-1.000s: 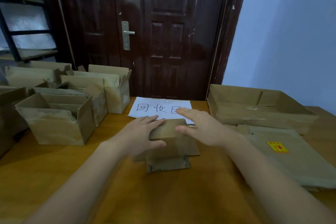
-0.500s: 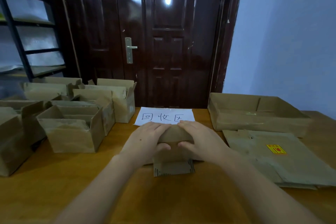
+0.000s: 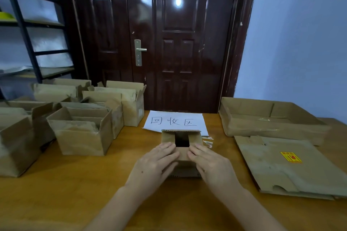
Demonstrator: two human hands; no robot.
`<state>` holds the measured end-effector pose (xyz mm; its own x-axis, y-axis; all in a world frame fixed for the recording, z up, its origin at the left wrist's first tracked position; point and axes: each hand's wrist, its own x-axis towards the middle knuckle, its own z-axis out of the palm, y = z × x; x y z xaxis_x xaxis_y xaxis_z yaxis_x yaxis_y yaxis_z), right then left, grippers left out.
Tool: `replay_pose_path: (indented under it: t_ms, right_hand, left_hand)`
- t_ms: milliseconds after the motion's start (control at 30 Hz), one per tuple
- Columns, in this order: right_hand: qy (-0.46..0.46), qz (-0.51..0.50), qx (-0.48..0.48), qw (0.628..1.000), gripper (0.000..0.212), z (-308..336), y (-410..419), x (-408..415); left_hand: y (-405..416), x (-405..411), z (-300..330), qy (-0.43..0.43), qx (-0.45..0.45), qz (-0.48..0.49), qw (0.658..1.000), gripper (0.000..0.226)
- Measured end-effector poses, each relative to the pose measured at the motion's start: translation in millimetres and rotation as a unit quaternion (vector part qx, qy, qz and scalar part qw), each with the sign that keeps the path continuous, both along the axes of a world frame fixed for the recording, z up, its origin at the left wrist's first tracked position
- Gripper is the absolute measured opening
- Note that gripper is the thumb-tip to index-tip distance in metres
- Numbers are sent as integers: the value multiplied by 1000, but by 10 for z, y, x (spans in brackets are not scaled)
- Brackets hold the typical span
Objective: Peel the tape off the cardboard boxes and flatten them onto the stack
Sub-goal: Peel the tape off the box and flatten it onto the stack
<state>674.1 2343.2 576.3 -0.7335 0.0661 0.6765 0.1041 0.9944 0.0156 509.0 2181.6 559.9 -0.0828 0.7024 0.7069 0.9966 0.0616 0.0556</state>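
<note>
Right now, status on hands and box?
Left hand and right hand both pressing small box. Box not yet flat, top gap open. Flattened stack right, path clear.

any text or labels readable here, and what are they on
"回收区": handwritten on the white paper sheet lying on the table behind the small box.
Yellow sticker with red print on the flattened cardboard: too small to read.

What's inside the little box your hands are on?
Only a dark gap shows between the open flaps of the small box; nothing can be seen inside. Both hands, left and right, cover its near part, so what is there stays hidden.
</note>
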Motion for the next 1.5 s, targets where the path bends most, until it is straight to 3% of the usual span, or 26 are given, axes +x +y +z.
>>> replay_pose_path:
  t_ms: [100,300,467,600,667,767,833,900,1033,1167,1367,1500]
  right_hand:
    - [13,-4,-6,1000,50,-30,5,-27]
    - [19,6,-34,999,48,-10,-8,-18]
    - [20,4,-45,999,45,3,-3,2]
    - [-16,3,-42,999,42,51,30,0]
    - [-65,-10,-71,995,44,158,88,-16]
    - [-180,-23,-171,968,91,344,213,-152]
    - [-249,-25,-170,953,120,451,291,-330]
    - [-318,-40,-151,935,136,502,331,-495]
    - [-362,-61,-137,920,136,412,374,-681]
    - [-343,-53,-137,928,136,333,414,-691]
    - [-323,-35,-164,931,134,361,378,-691]
    - [-333,-43,-167,927,136,343,389,-693]
  left_hand:
    - [43,-26,82,-45,-23,28,998,42]
    - [302,-290,319,-121,-165,98,974,79]
    - [527,-455,421,-159,-234,102,954,121]
    - [594,-555,380,-232,-281,87,927,136]
    - [614,-572,333,-242,-277,90,926,137]
    - [634,-568,287,-252,-256,91,929,135]
    - [629,-560,290,-255,-244,84,932,132]
    - [619,-540,305,-253,-244,81,933,130]
    - [592,-502,327,-236,-242,73,938,120]
    - [554,-489,366,-195,-277,80,937,128]
    - [501,-416,435,-7,-243,24,970,89]
    - [421,-413,484,37,-231,12,972,76]
